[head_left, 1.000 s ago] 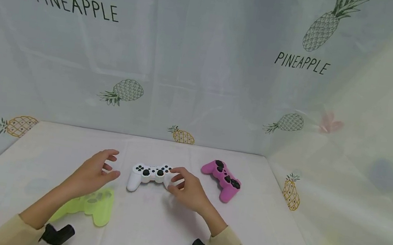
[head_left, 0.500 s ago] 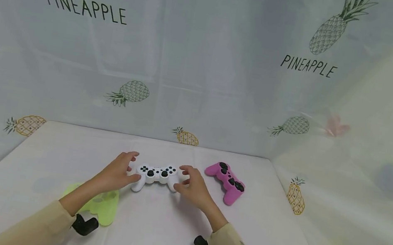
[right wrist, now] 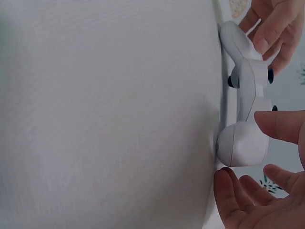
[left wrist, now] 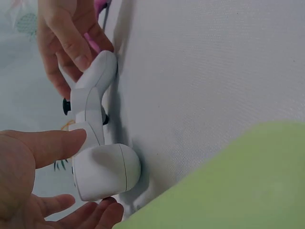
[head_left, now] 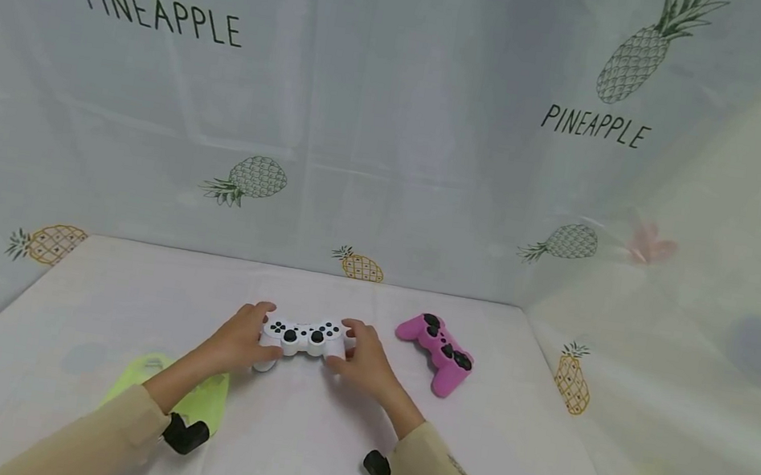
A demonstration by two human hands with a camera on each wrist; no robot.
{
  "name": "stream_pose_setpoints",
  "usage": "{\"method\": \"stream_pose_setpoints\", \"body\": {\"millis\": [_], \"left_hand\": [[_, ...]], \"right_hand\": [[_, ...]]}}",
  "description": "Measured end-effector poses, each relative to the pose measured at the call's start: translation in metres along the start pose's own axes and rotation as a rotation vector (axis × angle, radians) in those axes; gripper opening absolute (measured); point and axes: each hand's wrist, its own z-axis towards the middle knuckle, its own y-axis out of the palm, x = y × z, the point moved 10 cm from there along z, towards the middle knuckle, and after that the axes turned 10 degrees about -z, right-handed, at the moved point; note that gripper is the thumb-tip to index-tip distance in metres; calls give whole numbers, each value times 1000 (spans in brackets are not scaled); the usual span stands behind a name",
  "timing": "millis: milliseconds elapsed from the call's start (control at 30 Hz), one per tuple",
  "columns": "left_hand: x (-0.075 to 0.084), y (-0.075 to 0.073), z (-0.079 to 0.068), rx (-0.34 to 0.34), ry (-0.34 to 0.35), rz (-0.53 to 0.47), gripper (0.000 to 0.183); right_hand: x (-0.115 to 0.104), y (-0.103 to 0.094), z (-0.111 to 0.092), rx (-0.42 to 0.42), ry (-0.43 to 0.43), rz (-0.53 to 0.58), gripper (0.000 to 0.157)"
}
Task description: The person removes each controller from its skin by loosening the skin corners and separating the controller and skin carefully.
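A white game controller (head_left: 304,334) with black thumbsticks lies on the white-covered table, its handles toward the person. My left hand (head_left: 245,339) holds its left handle, thumb (left wrist: 62,143) on top and the other fingers curled at the outer side. My right hand (head_left: 366,360) is around the right handle; in the right wrist view its thumb lies over the top and the fingertips (right wrist: 223,186) are right at the handle's side. A lime-green controller-shaped piece (head_left: 209,400) lies under the left forearm, which partly hides it.
A pink game controller (head_left: 439,350) with black buttons lies to the right, beyond the right hand. Behind the table (head_left: 292,452) hangs a pale curtain (head_left: 381,132) printed with pineapples. Black camera mounts (head_left: 186,434) sit at both sleeves.
My left hand has moved right, past the green piece, to the white controller's left handle. The right hand has closed in on the right handle. The white controller stays on the table.
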Motion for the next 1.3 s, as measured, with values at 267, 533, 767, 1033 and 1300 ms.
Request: {"method": "stream_pose_setpoints", "body": {"millis": [267,533,767,1033,1300], "left_hand": [[-8,6,3,-16,-54,21,84],[-10,8,3,-8,-73,40,82],[-8,7,2,-12,-52,52,79],[-9,4,2,-14,-49,46,68],[-7,3,3,-19,-60,78,67]], "right_hand": [[-3,5,8,11,-24,-27,79],[-5,7,13,9,-37,-81,78],[1,13,14,-38,0,-58,74],[3,15,15,-43,1,-60,68],[2,15,15,-24,18,-76,67]]}}
